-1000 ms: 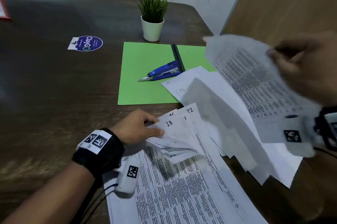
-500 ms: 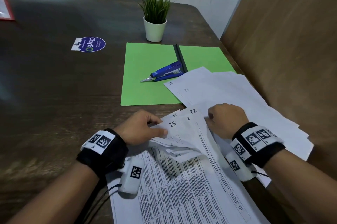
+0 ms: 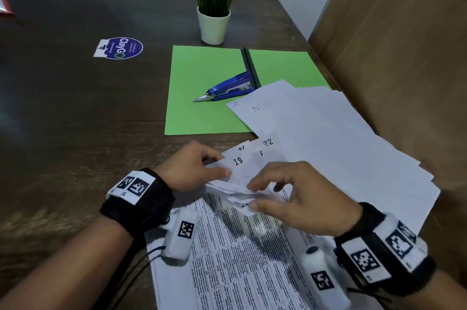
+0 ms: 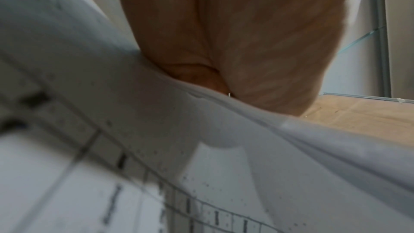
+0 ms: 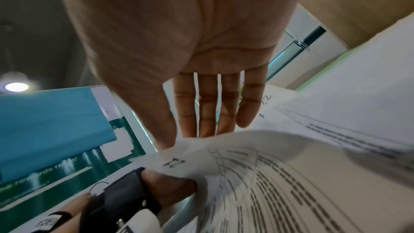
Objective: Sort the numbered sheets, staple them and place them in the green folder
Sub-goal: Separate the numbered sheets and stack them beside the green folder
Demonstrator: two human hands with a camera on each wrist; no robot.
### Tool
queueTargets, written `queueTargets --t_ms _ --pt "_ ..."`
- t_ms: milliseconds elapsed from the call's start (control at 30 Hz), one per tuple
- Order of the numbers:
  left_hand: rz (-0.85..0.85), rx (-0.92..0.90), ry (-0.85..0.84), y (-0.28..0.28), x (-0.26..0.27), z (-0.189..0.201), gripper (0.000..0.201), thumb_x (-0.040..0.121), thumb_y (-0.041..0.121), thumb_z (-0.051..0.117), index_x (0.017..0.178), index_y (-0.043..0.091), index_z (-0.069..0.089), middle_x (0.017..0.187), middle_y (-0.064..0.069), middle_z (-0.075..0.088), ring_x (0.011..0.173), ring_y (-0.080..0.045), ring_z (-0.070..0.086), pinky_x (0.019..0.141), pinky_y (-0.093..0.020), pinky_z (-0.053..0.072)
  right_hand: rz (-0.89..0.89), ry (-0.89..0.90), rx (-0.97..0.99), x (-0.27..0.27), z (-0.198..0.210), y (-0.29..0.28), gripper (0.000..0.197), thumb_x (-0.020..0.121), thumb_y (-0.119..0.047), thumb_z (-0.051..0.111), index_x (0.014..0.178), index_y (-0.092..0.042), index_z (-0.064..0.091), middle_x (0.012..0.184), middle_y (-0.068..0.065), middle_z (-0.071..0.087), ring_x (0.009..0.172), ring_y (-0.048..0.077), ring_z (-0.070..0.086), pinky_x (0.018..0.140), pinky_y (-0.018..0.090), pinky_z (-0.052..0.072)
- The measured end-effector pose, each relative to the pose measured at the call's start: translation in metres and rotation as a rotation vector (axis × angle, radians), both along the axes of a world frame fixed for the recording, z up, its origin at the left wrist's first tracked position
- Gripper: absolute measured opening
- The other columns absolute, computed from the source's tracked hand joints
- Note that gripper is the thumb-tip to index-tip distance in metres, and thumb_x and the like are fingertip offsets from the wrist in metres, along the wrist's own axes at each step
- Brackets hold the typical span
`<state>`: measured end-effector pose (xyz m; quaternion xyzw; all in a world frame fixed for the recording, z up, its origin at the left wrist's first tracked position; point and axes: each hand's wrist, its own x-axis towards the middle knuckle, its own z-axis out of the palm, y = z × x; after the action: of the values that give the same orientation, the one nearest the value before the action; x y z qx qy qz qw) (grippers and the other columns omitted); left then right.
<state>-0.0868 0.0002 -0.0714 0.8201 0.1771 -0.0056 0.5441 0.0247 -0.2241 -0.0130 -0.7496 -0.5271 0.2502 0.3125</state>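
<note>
Several numbered sheets [image 3: 238, 161] lie fanned at their top corners in front of me; 18 and 22 are readable. My left hand [image 3: 223, 164] pinches the lifted corners, thumb on the sheet marked 18. My right hand [image 3: 252, 196] hovers over the same corners with fingers [image 5: 207, 112] straight, thumb and fingertips touching the curled paper edges [image 5: 224, 148]. A pile of face-down sheets [image 3: 328, 138] spreads to the right. The green folder [image 3: 202, 107] lies open behind, with a blue stapler [image 3: 231, 88] on it beside its black spine.
A potted plant [image 3: 213, 24] stands behind the folder. A round sticker [image 3: 118, 48] is on the dark table [image 3: 75, 132] at the left. A wooden partition [image 3: 399, 44] rises close along the right. The face-down pile overlaps the folder's right half.
The right hand carried one sheet through the air, laid it on the right pile, then came back to the fanned corners beside the left hand. The left hand kept its pinch.
</note>
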Motion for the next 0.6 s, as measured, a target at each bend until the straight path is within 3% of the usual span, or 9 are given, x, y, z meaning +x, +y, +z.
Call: queueTargets --t_ms 133,267,367,467,600 --pt "0.0 -0.005 -0.002 -0.001 0.0 0.0 0.007 0.084 0.023 0.081 0.09 0.02 0.082 0.088 0.009 0.079 0.083 -0.011 0.074 0.083 -0.034 0.058 -0.002 0.043 -0.005 0.002 -0.01 0.003 0.006 0.09 -0.026 0.073 0.093 -0.025 0.078 0.091 -0.014 0.072 0.088 0.008 0.067 0.08 0.032 0.054" --pt "0.004 -0.009 0.003 0.0 0.001 -0.002 0.008 0.084 0.024 0.08 0.092 0.02 0.082 0.088 0.011 0.079 0.079 -0.007 0.074 0.078 -0.028 0.057 -0.055 0.16 0.001 0.0 -0.015 0.008 0.015 0.095 -0.03 0.066 0.088 -0.023 0.077 0.086 -0.007 0.073 0.079 0.017 0.067 0.077 0.04 0.055" --pt "-0.005 -0.002 -0.008 0.001 0.0 -0.002 0.008 0.084 0.024 0.081 0.091 0.021 0.081 0.09 0.011 0.079 0.085 -0.007 0.074 0.082 -0.028 0.056 -0.048 0.222 0.027 0.001 -0.016 0.008 0.032 0.095 -0.044 0.058 0.092 -0.018 0.077 0.088 -0.002 0.074 0.082 0.015 0.068 0.079 0.037 0.054" --pt "-0.004 0.009 -0.01 0.0 0.001 -0.002 0.006 0.084 0.024 0.081 0.089 0.021 0.081 0.087 0.013 0.079 0.08 -0.002 0.072 0.077 -0.024 0.051 -0.072 0.259 0.008 0.002 -0.021 0.004 0.03 0.086 -0.049 0.067 0.1 -0.024 0.077 0.096 -0.01 0.074 0.09 0.004 0.068 0.083 0.027 0.055" --pt "0.003 0.005 -0.006 0.0 0.001 -0.002 0.006 0.085 0.025 0.08 0.089 0.021 0.081 0.088 0.012 0.079 0.081 -0.004 0.072 0.079 -0.025 0.052 -0.059 0.21 0.02 0.004 -0.03 0.001 0.024 0.083 -0.036 0.078 0.105 -0.026 0.077 0.102 -0.017 0.073 0.1 0.003 0.067 0.091 0.029 0.055"
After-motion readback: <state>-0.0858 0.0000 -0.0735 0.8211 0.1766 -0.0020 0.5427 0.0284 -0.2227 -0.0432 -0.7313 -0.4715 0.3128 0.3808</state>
